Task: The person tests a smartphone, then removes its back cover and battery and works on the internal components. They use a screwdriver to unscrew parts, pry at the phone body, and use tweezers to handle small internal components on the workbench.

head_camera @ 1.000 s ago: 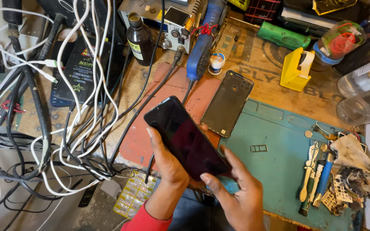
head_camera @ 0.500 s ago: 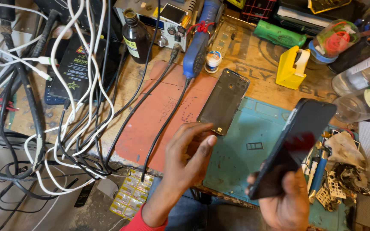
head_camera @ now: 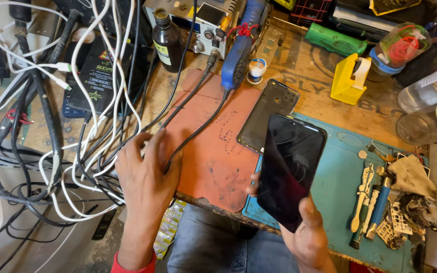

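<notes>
Gripping a black phone [head_camera: 290,169] from below, the right hand [head_camera: 307,237] has its thumb on the front near the bottom edge and its fingertips curled around the far side, clamped on the phone so the dark screen faces up, tilted above the front edge of the workbench. The left hand [head_camera: 147,177] lies palm down with fingers spread, pressing on a tangle of white and black cables [head_camera: 84,151] at the left edge of an orange heat mat [head_camera: 213,151]. Just behind the held phone, a phone back cover [head_camera: 266,114] lies flat where the orange mat meets a teal work mat [head_camera: 340,172]. Small hand tools [head_camera: 367,202] sit to the right on the teal mat. Farther back stand a brown bottle [head_camera: 168,38], a blue-handled tool [head_camera: 238,55] and a yellow tape dispenser [head_camera: 349,78]. To handle it well, a firm edge grip and a low carry over the mat seem wise, since the glass could slip.
</notes>
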